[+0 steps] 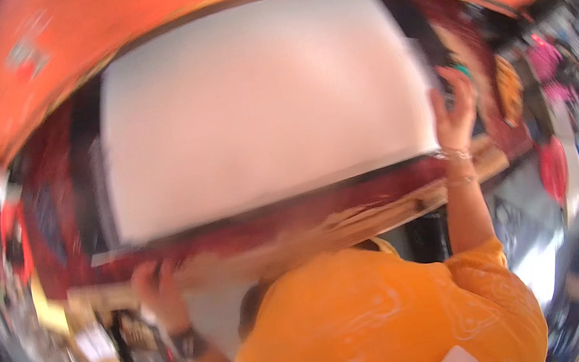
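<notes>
1. Lying across the middle of the frame, a large white sheet rests on a dark red table; dark strips show beside it, one at the left and one at the upper right.

2. The right hand, right of centre, is by the sheet's right edge, thumb and fingers parted; whether they pinch the sheet or anything else, one cannot tell; a small teal thing shows just beyond the fingertips.

3. The left hand, at lower left, is near the table's wooden front edge, below the sheet's lower left corner; its fingers stand apart, with nothing seen between them.

4. The sheet might skew or crease, in the observer's judgement, if the right hand pulled while the left corner lay unheld; a sleeve of the orange shirt could drag its near edge; rough wood at the front could snag it.

5. Blur softens both hands, the left most; the sheet's thickness is unclear; the teal thing is partly covered by fingers; the surroundings smear toward the rim, and the shirt is cut off below.
</notes>
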Tool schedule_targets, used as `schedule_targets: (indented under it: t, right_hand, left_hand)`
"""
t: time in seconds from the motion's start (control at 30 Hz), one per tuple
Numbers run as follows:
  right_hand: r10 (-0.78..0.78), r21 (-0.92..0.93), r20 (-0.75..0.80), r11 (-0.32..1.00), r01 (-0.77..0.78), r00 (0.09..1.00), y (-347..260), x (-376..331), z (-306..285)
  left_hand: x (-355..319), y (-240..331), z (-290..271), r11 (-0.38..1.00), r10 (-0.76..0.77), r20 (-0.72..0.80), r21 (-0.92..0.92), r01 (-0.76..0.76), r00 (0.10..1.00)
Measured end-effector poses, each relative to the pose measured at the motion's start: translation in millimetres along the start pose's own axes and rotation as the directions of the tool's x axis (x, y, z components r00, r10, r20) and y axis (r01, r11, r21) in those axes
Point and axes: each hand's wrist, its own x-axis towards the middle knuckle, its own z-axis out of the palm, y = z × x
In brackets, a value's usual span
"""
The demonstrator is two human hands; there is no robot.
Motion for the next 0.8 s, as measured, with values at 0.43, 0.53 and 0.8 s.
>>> schedule_targets:
  t: [0.43, 0.53, 0.8]
  right_hand:
    - [-0.334, 0.275, 0.485, 0.936, 0.221, 0.809, 151, 17, -28]
    - [-0.5, 0.24, 0.534, 0.863, 0.446, 0.681, 155, -3, -31]
    - [-0.705, 0.546, 0.476, 0.706, 0.452, 0.526, 199, -31, -55]
  left_hand:
    - [23, 303, 309, 0.831, 0.496, 0.605, -0.538, -0.139, 0.623]
    - [11, 335, 371, 0.848, 0.511, 0.584, -0.462, -0.26, 0.631]
    - [-7, 341, 434, 0.867, 0.489, 0.514, -0.378, -0.326, 0.705]
